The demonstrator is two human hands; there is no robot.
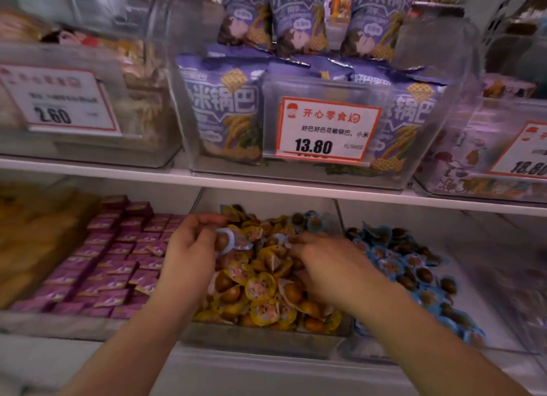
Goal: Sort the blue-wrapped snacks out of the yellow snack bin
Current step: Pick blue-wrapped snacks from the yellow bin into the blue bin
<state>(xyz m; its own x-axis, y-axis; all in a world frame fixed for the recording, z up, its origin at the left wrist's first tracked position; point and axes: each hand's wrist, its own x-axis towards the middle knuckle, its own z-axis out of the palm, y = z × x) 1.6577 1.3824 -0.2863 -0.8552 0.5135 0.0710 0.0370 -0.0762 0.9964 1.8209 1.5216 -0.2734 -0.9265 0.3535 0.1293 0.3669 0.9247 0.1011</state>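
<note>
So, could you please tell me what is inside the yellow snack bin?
Yellow-wrapped snacks, a few blue-wrapped snacks at the back; both hands cover others, deeper layers hidden.

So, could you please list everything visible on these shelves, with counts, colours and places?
yellow-wrapped snacks: many, yellow, in the middle bin of the lower shelf.
blue-wrapped snacks in the yellow bin: a few, blue, at the back of the middle bin.
blue-wrapped snacks bin: many, blue, right of the yellow bin.
purple packets: many, purple, in the bin left of the yellow one.
purple bags: several, purple, in the clear upper-shelf bin.
price tags: three, white with red border, on upper bins.
left hand: one, its grip on a blue-wrapped snack.
right hand: one, blurred, fingers down among the yellow snacks.
</note>
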